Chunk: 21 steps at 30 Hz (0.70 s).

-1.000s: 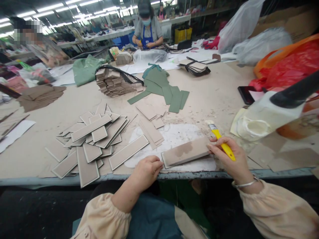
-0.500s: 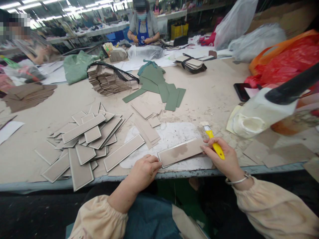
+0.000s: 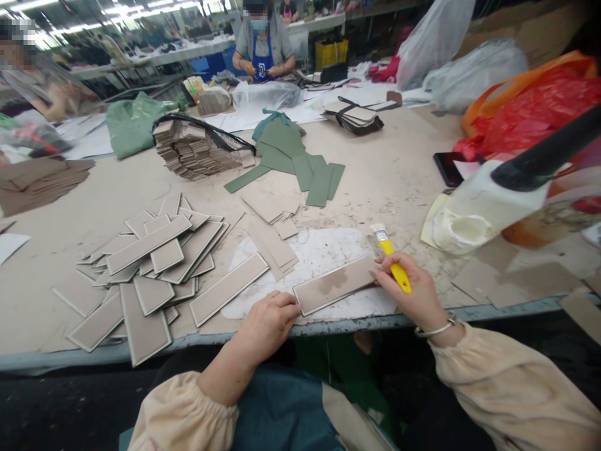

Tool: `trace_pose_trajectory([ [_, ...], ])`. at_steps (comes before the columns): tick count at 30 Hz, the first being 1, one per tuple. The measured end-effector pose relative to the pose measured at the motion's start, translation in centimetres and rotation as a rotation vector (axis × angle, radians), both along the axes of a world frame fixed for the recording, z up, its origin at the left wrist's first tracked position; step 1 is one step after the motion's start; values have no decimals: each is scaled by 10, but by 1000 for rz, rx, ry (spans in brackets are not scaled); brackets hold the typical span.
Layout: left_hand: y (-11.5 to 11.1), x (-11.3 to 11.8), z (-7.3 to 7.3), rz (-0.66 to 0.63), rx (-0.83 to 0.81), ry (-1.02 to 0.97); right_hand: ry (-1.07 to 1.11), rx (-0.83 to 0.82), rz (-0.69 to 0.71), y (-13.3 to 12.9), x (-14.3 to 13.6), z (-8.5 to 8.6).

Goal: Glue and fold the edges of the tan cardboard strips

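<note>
So there's this long, flat taupe rectangular strip [image 3: 335, 285] with a thin pale-and-dark edging and a darker, damp-looking blotch around its middle. It's lying at a slant over the white sheet [image 3: 338, 241], right end farther out. Then a yellow-handled flat paintbrush [image 3: 399, 274], metal collar, whitish bristles pointing away, tilted in the right hand [image 3: 417, 291].

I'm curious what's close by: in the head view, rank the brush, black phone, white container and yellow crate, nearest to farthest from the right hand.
1. Brush: held in the right hand.
2. White container: on the table, to the hand's right.
3. Black phone: on the table, beyond the container.
4. Yellow crate: in the background, beyond the table.
</note>
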<state>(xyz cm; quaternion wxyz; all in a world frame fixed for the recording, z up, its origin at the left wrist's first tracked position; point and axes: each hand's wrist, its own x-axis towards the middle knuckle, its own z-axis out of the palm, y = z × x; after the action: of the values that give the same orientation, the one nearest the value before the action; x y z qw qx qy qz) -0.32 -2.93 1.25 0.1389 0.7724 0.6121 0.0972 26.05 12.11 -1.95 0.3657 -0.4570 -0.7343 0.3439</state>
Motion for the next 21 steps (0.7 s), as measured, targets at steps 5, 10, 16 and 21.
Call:
trace_pose_trajectory([
  [5, 1, 0, 0, -6, -2, 0, -11, 28, 0, 1, -1, -1],
  [10, 0, -1, -1, -6, -9, -12, 3, 37, -10, 3, -1, -6],
  [16, 1, -1, 0, -14, -9, -10, -14, 32, -7, 4, -2, -8],
  [21, 1, 0, 1, -12, -11, -7, -28, 57, -7, 4, -1, -6],
])
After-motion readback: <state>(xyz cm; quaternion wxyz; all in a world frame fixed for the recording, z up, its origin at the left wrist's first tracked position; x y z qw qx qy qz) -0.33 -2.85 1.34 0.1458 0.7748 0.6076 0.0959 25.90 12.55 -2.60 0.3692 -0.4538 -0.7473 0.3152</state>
